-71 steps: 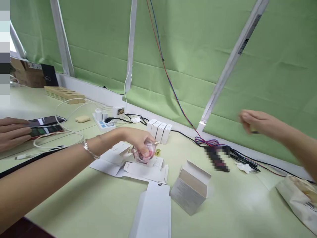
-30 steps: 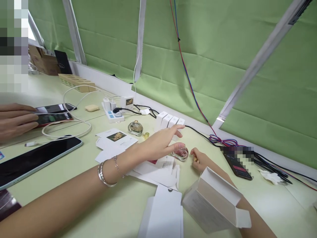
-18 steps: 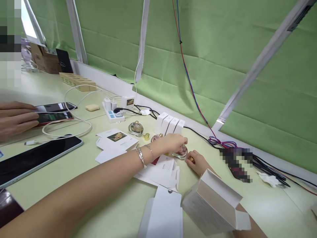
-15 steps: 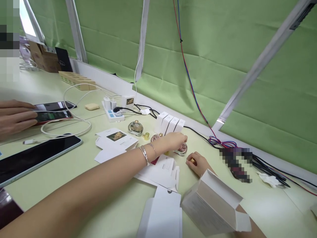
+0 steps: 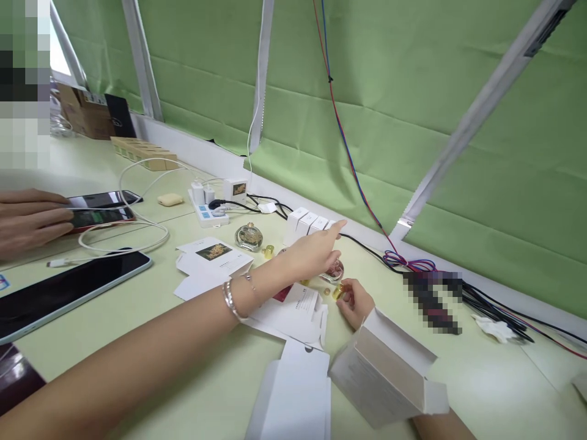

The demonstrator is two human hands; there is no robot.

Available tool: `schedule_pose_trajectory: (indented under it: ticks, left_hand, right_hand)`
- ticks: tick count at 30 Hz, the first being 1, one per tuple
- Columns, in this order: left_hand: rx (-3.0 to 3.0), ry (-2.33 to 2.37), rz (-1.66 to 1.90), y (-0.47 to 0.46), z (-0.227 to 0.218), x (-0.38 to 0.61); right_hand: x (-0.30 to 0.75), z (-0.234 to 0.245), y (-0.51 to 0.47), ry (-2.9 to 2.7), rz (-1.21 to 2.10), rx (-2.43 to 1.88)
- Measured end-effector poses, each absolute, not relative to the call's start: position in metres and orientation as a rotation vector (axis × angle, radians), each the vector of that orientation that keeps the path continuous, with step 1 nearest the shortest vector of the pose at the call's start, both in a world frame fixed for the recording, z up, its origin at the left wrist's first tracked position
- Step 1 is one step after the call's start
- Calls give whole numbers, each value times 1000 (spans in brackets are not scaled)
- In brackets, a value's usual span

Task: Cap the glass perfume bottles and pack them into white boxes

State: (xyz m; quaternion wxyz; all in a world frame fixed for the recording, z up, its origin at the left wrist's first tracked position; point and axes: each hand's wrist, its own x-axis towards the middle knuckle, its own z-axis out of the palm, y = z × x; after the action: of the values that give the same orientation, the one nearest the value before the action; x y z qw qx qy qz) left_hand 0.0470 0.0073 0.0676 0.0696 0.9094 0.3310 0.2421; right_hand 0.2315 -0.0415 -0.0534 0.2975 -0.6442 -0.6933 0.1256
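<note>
Two bare hands work over a pale table (image 5: 504, 397); places below run from the pink bottle (image 5: 337, 272). Open carton (image 5: 367, 382): nearer the viewer and right of the bottle, hiding part of the right forearm, so pulling that arm back could shove it. Printed card (image 5: 298, 311): nearer and left; a dragging sleeve of cardboard could sweep small parts along. Row of white boxes (image 5: 305, 221): behind and left; a knock from the left fingers might tip one. Clear bottle (image 5: 249, 237): farther left. Pink bottle itself is on the table, top covered by the left hand (image 5: 316, 252); a low swing of that hand could topple it. Left index stretched out, thumb apart below it, other fingers not clear; nothing visibly held, contact with the bottle can't be told. Right hand (image 5: 358, 302): thumb and fingertips pinch a yellow cap (image 5: 338, 291) just on the bottle's near side; a loose pinch could let it roll. Tiny gold piece (image 5: 326, 291): loose, near side too, easily brushed away.
</note>
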Motion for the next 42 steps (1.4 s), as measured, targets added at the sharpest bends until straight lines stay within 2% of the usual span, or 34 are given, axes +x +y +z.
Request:
schedule_pose_trajectory:
  ticks: [4, 8, 16, 21, 26, 32, 38, 42]
  left_hand:
    - [2529, 933, 1009, -3, 72, 42]
    - [2552, 867, 1114, -19, 71, 28]
    - [2764, 757, 784, -68, 67, -1]
    - [2717, 695, 897, -65, 61, 34]
    - [2561, 577, 1124, -68, 35, 40]
    - [2617, 198, 1106, -77, 13, 38]
    - [2257, 395, 859, -92, 8, 43]
    - [1895, 485, 855, -100, 5, 51]
  right_hand:
    - [225, -51, -37, -1760, 365, -1712]
    - [235, -35, -52, -1659, 427, -1720]
    - [261, -11, -147, -1206, 613, -1605]
    - [230, -27, -175, -723, 798, -1110]
    - [203, -49, -184, -914, 865, -1124]
    - [202, -38, -182, -998, 805, -1203]
    - [218, -21, -180, -667, 884, -934]
    - [215, -21, -181, -588, 999, -796]
